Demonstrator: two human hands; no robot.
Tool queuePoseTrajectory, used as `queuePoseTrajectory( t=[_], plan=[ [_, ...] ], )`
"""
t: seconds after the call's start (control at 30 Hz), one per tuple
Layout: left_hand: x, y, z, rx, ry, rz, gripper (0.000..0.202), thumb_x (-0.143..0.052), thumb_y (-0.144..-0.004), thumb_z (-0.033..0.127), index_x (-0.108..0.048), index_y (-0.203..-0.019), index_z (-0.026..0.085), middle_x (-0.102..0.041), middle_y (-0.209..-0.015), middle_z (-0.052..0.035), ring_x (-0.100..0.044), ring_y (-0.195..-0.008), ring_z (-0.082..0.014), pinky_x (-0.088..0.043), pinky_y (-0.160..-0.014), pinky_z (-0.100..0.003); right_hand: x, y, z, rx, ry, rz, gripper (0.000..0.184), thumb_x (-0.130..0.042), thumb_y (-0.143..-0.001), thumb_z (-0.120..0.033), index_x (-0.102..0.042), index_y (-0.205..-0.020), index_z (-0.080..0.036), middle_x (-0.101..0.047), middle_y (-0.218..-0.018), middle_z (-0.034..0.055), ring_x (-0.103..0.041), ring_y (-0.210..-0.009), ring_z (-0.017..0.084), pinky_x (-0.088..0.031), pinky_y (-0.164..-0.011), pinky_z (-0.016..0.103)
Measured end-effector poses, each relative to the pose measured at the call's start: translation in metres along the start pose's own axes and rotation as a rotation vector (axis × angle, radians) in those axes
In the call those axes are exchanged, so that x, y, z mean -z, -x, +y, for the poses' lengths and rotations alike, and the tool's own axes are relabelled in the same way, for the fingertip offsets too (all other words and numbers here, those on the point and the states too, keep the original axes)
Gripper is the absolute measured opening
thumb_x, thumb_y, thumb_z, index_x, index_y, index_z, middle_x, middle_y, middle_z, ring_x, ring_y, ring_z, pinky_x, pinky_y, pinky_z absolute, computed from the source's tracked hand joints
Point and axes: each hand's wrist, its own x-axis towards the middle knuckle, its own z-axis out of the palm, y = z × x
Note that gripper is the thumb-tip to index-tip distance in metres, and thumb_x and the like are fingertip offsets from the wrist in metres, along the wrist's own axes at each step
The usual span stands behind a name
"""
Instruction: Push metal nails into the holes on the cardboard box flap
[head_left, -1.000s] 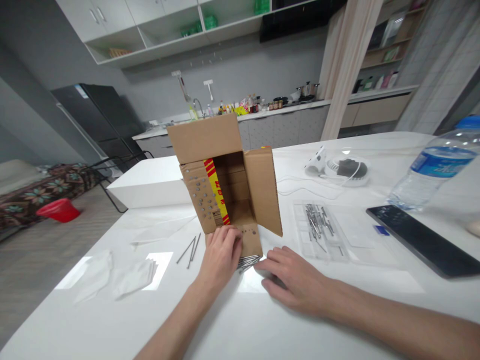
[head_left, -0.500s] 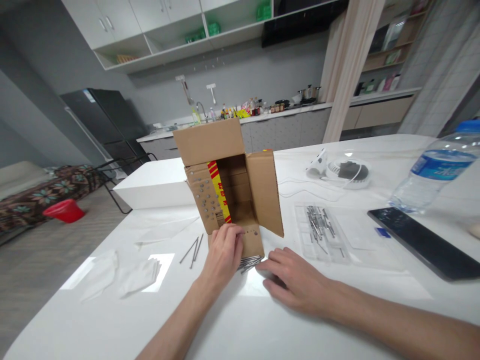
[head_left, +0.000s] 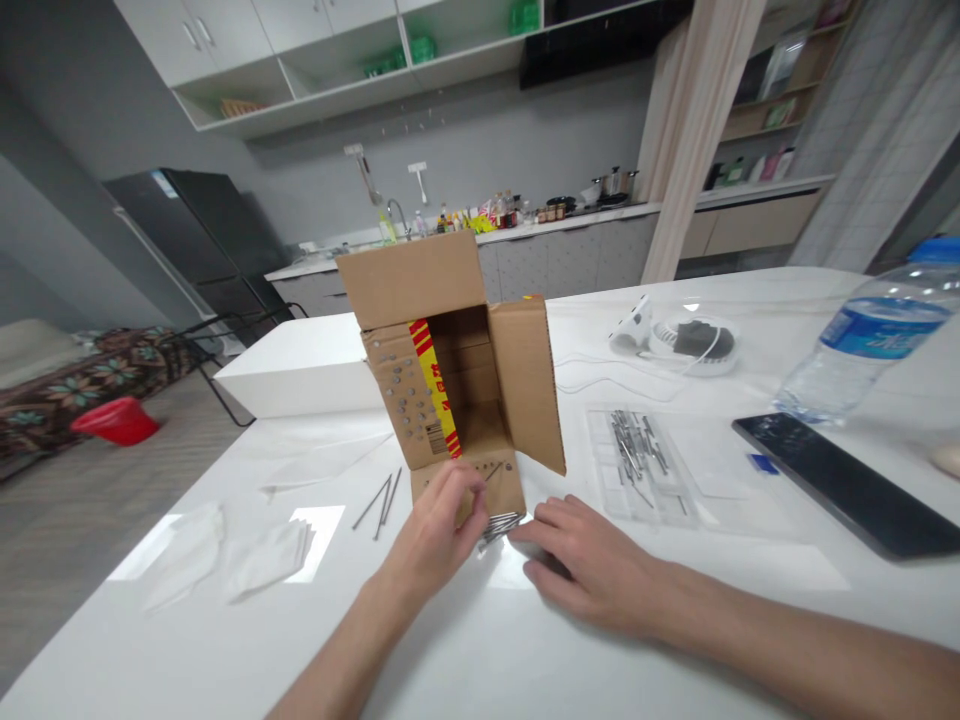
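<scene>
An open cardboard box (head_left: 439,280) stands on the white table, its flaps spread and its inside facing me. Nail heads dot its left flap (head_left: 401,390); a few small holes mark the lower flap (head_left: 514,497), which lies toward me. Over that lower flap, my left hand (head_left: 435,525) is closed in a pinch on a thin nail (head_left: 493,471), whose shaft sticks out past the fingertips. A pile of loose nails (head_left: 499,527) lies at the flap's near edge. My right hand (head_left: 589,560) rests on the table, fingers loosely bent and thumb apart, its index fingertip at the pile's right end.
Left of the box lie a few long nails (head_left: 384,505) and white tissues (head_left: 262,560). On the right are a clear compartment case (head_left: 637,465) with nails, a black phone (head_left: 847,485), a water bottle (head_left: 862,340) and a white corded device (head_left: 690,345).
My left hand has lifted slightly off the lower flap and pulled back, and a nail now shows in its fingertips. My right hand has stayed nearly in place.
</scene>
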Motion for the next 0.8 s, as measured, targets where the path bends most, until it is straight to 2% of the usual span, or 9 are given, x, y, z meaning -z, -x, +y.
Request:
queuePoseTrajectory(
  t=[0.1,0.33,0.53,0.8],
  plan=[
    [-0.005,0.004,-0.002,0.034,-0.001,-0.083,0.019,-0.047,-0.090,0.005,-0.048,-0.097,0.023,-0.059,-0.090,-0.0011,-0.062,-0.082,-0.0142,-0.053,-0.071,-0.025,0.000,0.000,0.000,0.002,-0.003,0.004,0.023,-0.053,-0.093,-0.021,-0.068,-0.111,-0.018,-0.064,-0.094,0.0078,-0.057,-0.090,0.023,-0.040,-0.083,0.038],
    [-0.012,0.006,0.003,0.056,-0.079,-0.158,0.022,-0.042,-0.088,0.003,-0.052,-0.093,0.022,-0.060,-0.091,-0.0032,-0.062,-0.084,-0.0171,-0.054,-0.073,-0.029,-0.003,0.000,0.002,0.010,0.013,0.011,0.022,-0.053,-0.094,-0.021,-0.067,-0.111,-0.018,-0.063,-0.094,0.0072,-0.056,-0.090,0.022,-0.039,-0.083,0.038],
    [-0.003,0.000,-0.001,0.072,-0.084,-0.076,0.021,-0.043,-0.086,0.004,-0.051,-0.090,0.023,-0.061,-0.090,-0.0031,-0.062,-0.087,-0.0183,-0.053,-0.075,-0.031,-0.003,0.000,0.002,0.011,0.014,0.016,0.021,-0.054,-0.093,-0.020,-0.067,-0.110,-0.018,-0.064,-0.093,0.0071,-0.056,-0.089,0.022,-0.039,-0.082,0.037],
    [0.022,-0.004,-0.017,0.202,-0.047,0.017,0.014,-0.046,-0.085,0.010,-0.051,-0.087,0.022,-0.059,-0.084,-0.0005,-0.058,-0.077,-0.0147,-0.049,-0.069,-0.026,-0.001,0.000,0.002,0.004,0.007,-0.002,0.019,-0.054,-0.094,-0.021,-0.067,-0.108,-0.019,-0.063,-0.094,0.0067,-0.055,-0.089,0.022,-0.038,-0.082,0.037]
  ],
)
